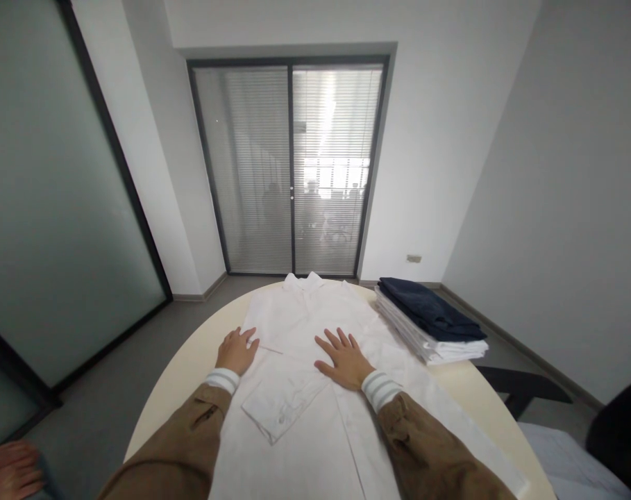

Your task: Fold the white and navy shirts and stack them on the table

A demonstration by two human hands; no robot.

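Observation:
A white shirt (315,430) lies spread over the round cream table, its collar at the far edge. One sleeve is folded across the front, with its cuff (273,417) slanting toward me. The other sleeve stretches down toward the lower right. My left hand (237,352) rests at the shirt's left edge, fingers bent and thumb apart, near the folded sleeve. Flat on the middle of the shirt lies my right hand (343,359), fingers spread. Both hands appear to hold nothing.
A folded stack of white garments (406,326) with a dark navy garment (432,309) on top stands at the table's (177,375) right edge. A dark chair (523,384) is beyond it, with white cloth (575,462) nearby. Another person's hands (13,469) show at lower left.

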